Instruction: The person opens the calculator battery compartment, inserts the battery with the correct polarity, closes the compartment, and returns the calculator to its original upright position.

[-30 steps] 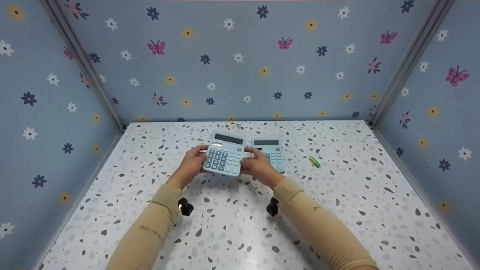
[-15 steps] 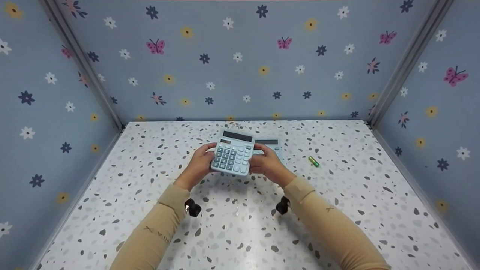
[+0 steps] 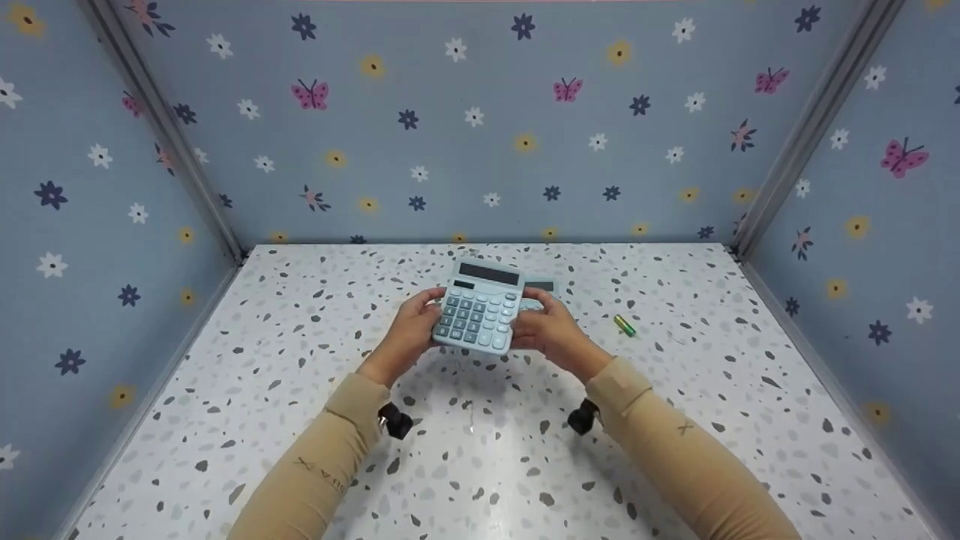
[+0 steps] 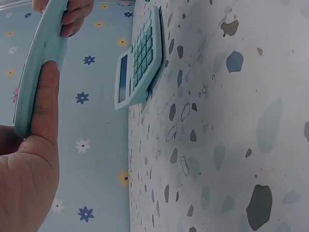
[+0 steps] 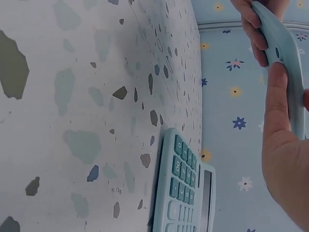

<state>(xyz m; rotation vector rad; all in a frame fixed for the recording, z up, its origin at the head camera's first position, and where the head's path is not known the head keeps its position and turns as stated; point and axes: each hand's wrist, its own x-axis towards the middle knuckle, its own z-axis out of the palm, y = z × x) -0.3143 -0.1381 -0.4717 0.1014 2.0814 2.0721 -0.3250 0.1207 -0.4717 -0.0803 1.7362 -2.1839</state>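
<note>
Gripping tilted calculator (image 3: 487, 300) mid-frame in left hand (image 3: 407, 330) and right hand (image 3: 556, 336); legible on second calculator (image 5: 186, 188), right wrist view: "00".

Around the raised calculator (image 3: 480, 309), a hand could pass at 6 o'clock, between the forearms (image 3: 311, 465) over the tabletop (image 3: 480, 442). The left hand (image 3: 411, 328) blocks 9 o'clock, the right hand (image 3: 556, 328) 3, a second calculator (image 3: 544, 286) 2, the back wall (image 3: 450, 150) 12.
</note>
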